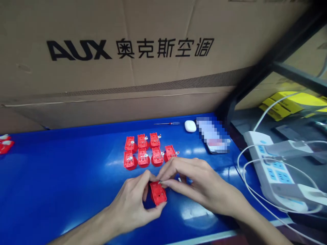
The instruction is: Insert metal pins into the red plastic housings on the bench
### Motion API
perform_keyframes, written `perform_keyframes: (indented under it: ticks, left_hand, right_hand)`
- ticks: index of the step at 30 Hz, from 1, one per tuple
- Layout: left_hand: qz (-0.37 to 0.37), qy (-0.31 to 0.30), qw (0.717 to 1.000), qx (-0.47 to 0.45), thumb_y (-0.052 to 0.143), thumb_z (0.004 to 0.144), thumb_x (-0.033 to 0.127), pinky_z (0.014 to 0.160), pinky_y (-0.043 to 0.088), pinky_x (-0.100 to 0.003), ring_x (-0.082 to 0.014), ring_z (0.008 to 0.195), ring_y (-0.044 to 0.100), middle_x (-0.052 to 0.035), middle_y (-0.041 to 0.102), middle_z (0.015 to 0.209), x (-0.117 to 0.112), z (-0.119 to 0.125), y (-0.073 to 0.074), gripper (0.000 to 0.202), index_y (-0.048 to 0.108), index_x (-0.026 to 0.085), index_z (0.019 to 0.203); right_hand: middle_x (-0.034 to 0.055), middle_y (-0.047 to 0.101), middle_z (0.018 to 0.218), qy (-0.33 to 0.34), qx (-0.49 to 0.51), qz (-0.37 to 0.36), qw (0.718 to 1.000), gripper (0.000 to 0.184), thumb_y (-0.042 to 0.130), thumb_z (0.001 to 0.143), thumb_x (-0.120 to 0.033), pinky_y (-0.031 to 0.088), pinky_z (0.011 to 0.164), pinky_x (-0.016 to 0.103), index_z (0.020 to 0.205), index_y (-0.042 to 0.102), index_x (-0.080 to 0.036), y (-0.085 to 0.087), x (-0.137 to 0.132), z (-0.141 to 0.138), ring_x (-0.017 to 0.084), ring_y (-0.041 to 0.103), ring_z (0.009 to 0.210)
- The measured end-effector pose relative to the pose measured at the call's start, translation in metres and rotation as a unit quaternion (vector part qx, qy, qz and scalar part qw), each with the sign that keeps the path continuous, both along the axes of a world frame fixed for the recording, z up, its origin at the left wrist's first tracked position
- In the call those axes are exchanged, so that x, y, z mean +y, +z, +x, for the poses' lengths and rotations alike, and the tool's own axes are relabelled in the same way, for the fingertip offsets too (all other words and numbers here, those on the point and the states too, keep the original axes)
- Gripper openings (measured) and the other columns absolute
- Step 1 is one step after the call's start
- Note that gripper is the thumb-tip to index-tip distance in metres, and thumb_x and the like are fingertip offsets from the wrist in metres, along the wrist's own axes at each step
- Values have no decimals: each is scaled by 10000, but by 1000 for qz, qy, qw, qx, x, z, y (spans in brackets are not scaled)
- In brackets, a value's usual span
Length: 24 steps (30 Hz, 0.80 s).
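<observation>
Both my hands are over the blue tabletop (63, 170), close together near its front. My left hand (130, 204) grips a red moulded plastic part (158, 193) by its sides, and the fingertips of my right hand (196, 183) pinch its upper end. A small white piece (179, 179) shows just beyond those fingers. Farther back, several matching red parts (143, 151) stand in two rows, each with a small metal-and-white fitting on it. They lie just beyond my hands, untouched.
A small screwdriver (166, 123), a white earbud case (190, 126) and a pixelated phone (212, 136) lie along the table's far edge. More red parts (5, 146) sit at the left edge. A white power strip (270, 170) with cables lies right; a large cardboard box (127, 68) stands behind.
</observation>
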<state>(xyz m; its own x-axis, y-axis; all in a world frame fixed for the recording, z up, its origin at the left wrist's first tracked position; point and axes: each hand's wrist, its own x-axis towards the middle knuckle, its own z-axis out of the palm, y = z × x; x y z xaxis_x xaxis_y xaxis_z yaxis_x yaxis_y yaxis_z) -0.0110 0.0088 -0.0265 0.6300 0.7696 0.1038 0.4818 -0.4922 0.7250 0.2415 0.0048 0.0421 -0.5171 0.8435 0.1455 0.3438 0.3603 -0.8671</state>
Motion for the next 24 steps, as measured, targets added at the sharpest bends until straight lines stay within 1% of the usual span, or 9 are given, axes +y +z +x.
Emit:
perform_keyframes:
  ticks: [3,6,8,11,14,17,19,21,24]
  left_hand:
    - [-2,1,1000,10,769,879,320,522,373,-237,-111,519,503,96,558,673,-1,-1,-2,352,514,238,1108]
    - [-8,1,1000,27,767,909,362,537,382,-243,-121,536,530,88,569,686,-2,-3,-3,362,516,236,1137]
    - [-9,0,999,33,755,926,363,529,372,-242,-119,525,517,92,559,679,-3,-4,-3,350,516,239,1149]
    - [-1,-4,1000,28,751,931,337,514,356,-237,-111,511,499,97,553,681,-3,-4,-3,353,514,245,1176]
    - [2,-8,1000,11,758,933,333,512,368,-238,-108,511,502,94,560,692,-2,-4,-2,358,521,247,1187]
    - [-19,-19,1000,6,752,939,315,510,385,-236,-103,512,512,89,577,704,-1,-3,-1,316,536,249,1161]
    - [-20,-19,1000,8,752,937,304,513,388,-238,-101,526,518,79,591,734,-1,-3,0,293,544,249,1137]
    - [-9,-14,1000,11,763,925,300,517,382,-245,-106,538,518,72,593,748,-1,-3,0,294,549,246,1120]
    - [2,-11,1000,15,783,917,316,525,365,-256,-116,532,511,82,557,701,-1,-4,-1,308,543,241,1094]
  right_hand:
    - [9,810,1080,-13,11,28,999,84,669,1117,-281,541,824,269,1135,733,-230,-6,1,-2,144,732,902]
    - [22,828,1078,-15,40,54,998,69,711,1091,-272,560,826,273,1122,750,-225,-10,2,-3,159,762,919]
    - [26,838,1066,-20,62,69,995,68,731,1078,-270,571,834,276,1113,764,-222,-12,3,-3,165,778,920]
    - [23,833,1017,-31,58,75,995,78,735,1075,-262,567,808,276,1118,783,-219,-13,5,-3,161,768,869]
    - [21,825,992,-26,52,49,997,107,743,1070,-288,563,780,281,1136,799,-225,-11,7,-1,163,755,840]
    - [12,830,1008,-11,61,2,998,106,748,1068,-301,573,811,284,1120,811,-235,-8,9,1,163,763,873]
    - [8,829,1007,0,65,-17,998,97,748,1068,-295,574,820,285,1101,815,-234,-7,9,1,160,760,882]
    - [13,826,1014,7,66,-23,997,101,747,1069,-294,573,823,293,1099,819,-229,-7,9,0,163,753,888]
    - [19,814,1021,8,62,-20,998,111,740,1074,-300,565,842,311,1101,823,-231,-8,8,-2,170,740,900]
